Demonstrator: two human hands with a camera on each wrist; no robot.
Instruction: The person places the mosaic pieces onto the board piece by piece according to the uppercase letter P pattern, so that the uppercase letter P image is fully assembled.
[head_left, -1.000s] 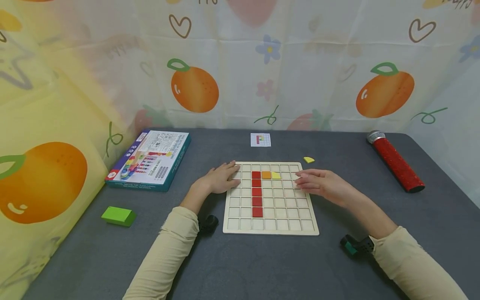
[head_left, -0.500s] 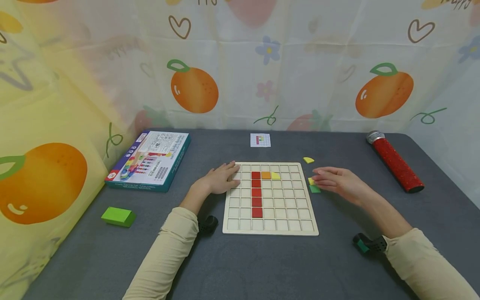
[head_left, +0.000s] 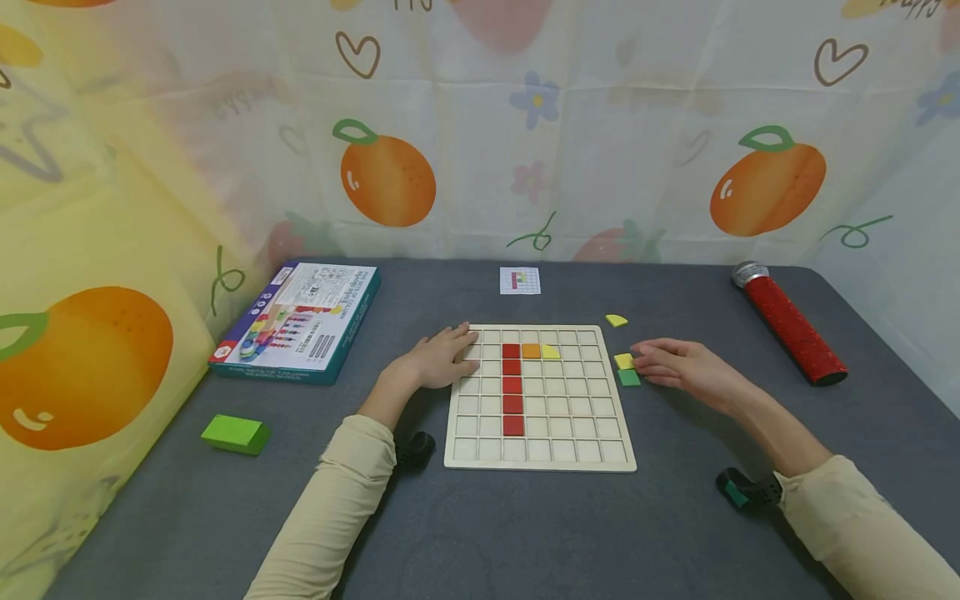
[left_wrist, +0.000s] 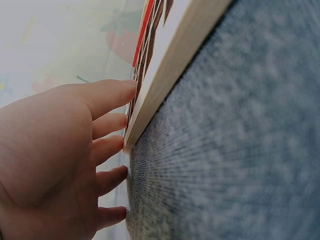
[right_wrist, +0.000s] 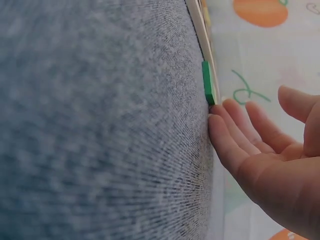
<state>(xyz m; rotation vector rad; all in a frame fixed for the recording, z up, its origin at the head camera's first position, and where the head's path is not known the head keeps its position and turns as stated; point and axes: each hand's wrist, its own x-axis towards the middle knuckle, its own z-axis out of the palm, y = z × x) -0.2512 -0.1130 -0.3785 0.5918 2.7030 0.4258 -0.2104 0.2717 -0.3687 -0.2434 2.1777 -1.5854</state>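
Wooden grid board (head_left: 563, 450), left fingers (head_left: 456, 337) on edge, right fingers (head_left: 656, 360) beside yellow tile (head_left: 623, 361)

The board (head_left: 540, 464) looks like pale, matt wood with a smooth edge. The surface (head_left: 562, 533) looks matt and finely rough, like woven cloth. The curtain (head_left: 480, 183) looks like thin, creased cloth, the box (head_left: 307, 321) like smooth printed card, and the microphone (head_left: 798, 329) has a glittery, rough-looking finish.

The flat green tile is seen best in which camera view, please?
The head view: the flat green tile shows its top face. Right wrist shows mostly its thin edge; left wrist doesn't show it.
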